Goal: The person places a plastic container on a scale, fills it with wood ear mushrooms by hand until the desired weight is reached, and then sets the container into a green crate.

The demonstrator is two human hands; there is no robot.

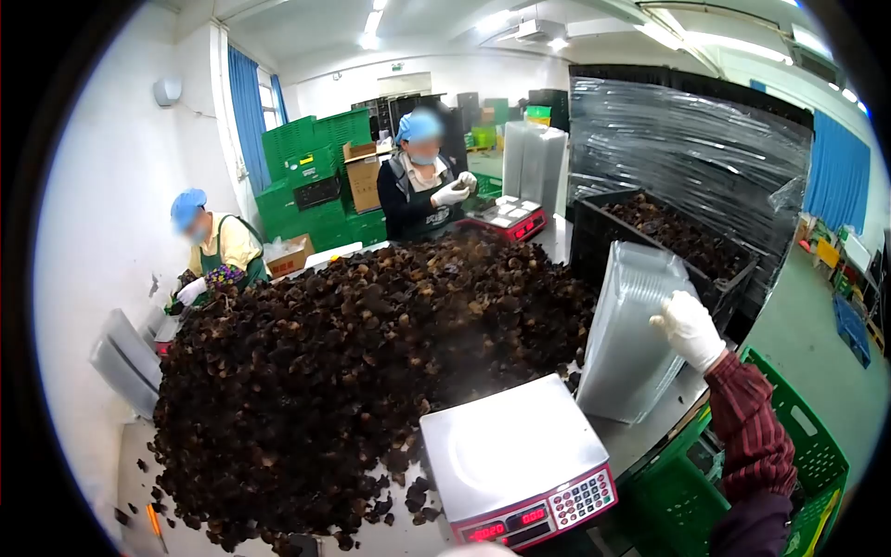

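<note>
My right hand, in a white glove, is raised at the stack of clear plastic trays on the right. Its thumb and fingers are apart, and no tray is seen lifted away from the stack. Only a sliver of my left hand shows at the bottom edge, just below the scale, with its fingers out of sight. The scale has a bare metal platform and lit red digits. Beside it spreads a large heap of dark, curled dried mushrooms, perhaps wood ear.
Green crates stand beside my right arm. A black crate of mushrooms sits behind the trays. Across the table, a co-worker works by another scale; another person is at left. An orange-handled tool lies front left.
</note>
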